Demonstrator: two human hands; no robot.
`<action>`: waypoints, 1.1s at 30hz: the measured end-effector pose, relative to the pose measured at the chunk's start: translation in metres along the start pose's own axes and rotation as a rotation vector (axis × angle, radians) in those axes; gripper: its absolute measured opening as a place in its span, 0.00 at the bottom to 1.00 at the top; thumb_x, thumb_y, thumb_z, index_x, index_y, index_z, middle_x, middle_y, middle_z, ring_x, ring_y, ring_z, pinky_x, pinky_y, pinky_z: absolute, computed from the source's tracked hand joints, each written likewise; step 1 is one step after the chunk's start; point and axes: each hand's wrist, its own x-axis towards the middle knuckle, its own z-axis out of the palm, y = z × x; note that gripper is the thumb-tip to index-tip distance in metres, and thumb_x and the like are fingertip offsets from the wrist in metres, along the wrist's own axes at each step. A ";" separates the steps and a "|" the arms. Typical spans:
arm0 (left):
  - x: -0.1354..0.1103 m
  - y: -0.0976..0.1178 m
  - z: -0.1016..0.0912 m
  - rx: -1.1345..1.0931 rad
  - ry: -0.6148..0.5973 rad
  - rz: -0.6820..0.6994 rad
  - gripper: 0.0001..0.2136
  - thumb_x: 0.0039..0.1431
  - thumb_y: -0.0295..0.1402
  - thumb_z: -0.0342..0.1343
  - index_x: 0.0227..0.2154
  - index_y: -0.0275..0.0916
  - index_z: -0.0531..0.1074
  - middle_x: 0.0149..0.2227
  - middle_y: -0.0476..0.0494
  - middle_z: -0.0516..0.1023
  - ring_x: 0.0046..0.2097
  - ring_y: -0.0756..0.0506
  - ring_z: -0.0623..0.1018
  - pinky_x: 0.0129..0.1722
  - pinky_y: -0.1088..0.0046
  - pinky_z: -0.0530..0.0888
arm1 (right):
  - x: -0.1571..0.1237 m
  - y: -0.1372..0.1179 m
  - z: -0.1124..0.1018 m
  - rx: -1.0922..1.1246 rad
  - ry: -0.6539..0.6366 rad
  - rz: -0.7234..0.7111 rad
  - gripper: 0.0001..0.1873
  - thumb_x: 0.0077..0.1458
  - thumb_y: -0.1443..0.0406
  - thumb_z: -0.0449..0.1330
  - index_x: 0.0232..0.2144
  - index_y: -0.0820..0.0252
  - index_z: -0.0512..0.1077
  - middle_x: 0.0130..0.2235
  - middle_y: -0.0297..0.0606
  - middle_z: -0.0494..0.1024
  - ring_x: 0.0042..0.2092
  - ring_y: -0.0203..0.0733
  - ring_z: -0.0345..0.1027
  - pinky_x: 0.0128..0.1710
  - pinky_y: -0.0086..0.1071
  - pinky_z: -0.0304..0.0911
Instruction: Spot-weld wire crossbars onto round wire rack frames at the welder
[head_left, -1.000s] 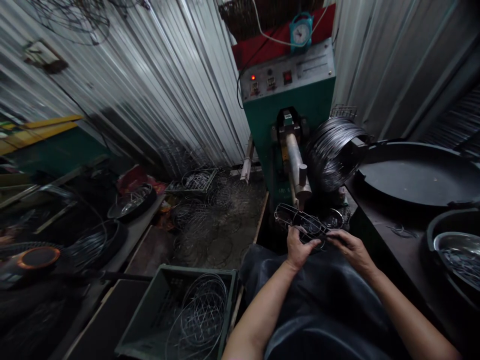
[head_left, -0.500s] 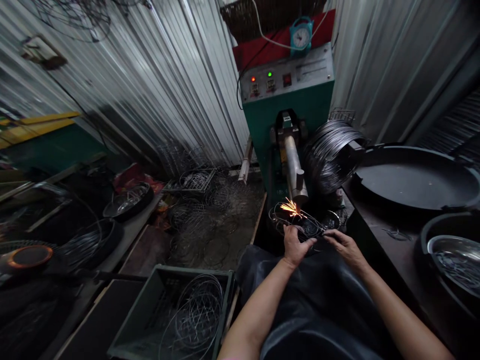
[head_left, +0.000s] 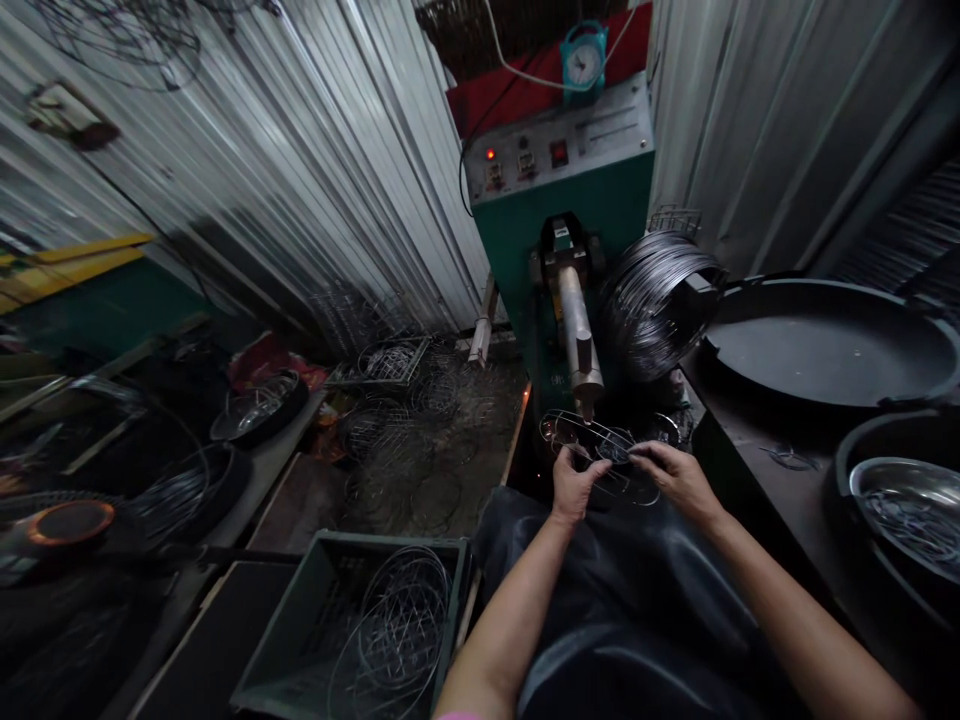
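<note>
Directly under the electrode tip of a green spot welder sits a round wire frame. My left hand pinches the frame's near left side between thumb and fingers. At the right edge of the frame, my right hand has its fingertips closed on the wire. Whether the right fingers also hold a smaller piece is too dark to tell. Thin crossing wires show inside the ring, partly hidden by the hands.
A large coil of wire stands right of the welder. Farther right are a wide black tray and a metal bowl of small wire pieces. At lower left, a green crate contains wire rings. Wire pieces lie on the right-hand bench.
The bright sparks at the electrode tip are gone, with only small glowing specks left nearby. The welder's green light has gone out. Both hands still hold the frame, and the view has shifted slightly.
</note>
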 end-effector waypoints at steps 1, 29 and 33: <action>0.003 0.000 -0.001 -0.053 0.008 -0.028 0.15 0.39 0.37 0.65 0.27 0.37 0.66 0.29 0.50 0.69 0.33 0.50 0.69 0.37 0.74 0.65 | 0.006 -0.004 0.003 -0.022 -0.003 -0.023 0.16 0.51 0.52 0.56 0.30 0.57 0.74 0.31 0.39 0.77 0.34 0.44 0.71 0.37 0.35 0.66; 0.020 0.001 -0.021 -0.564 0.183 -0.442 0.19 0.32 0.40 0.67 0.27 0.37 0.68 0.28 0.51 0.69 0.31 0.52 0.69 0.38 0.71 0.66 | 0.027 -0.017 -0.009 -0.087 -0.142 0.051 0.16 0.50 0.51 0.56 0.26 0.57 0.73 0.29 0.37 0.77 0.32 0.43 0.70 0.33 0.33 0.64; 0.024 0.002 -0.027 -0.575 0.235 -0.439 0.21 0.30 0.41 0.68 0.26 0.37 0.68 0.26 0.53 0.67 0.30 0.53 0.68 0.38 0.69 0.66 | 0.039 -0.022 0.003 -0.156 -0.118 -0.025 0.15 0.51 0.53 0.53 0.24 0.56 0.71 0.26 0.37 0.75 0.30 0.41 0.68 0.30 0.32 0.62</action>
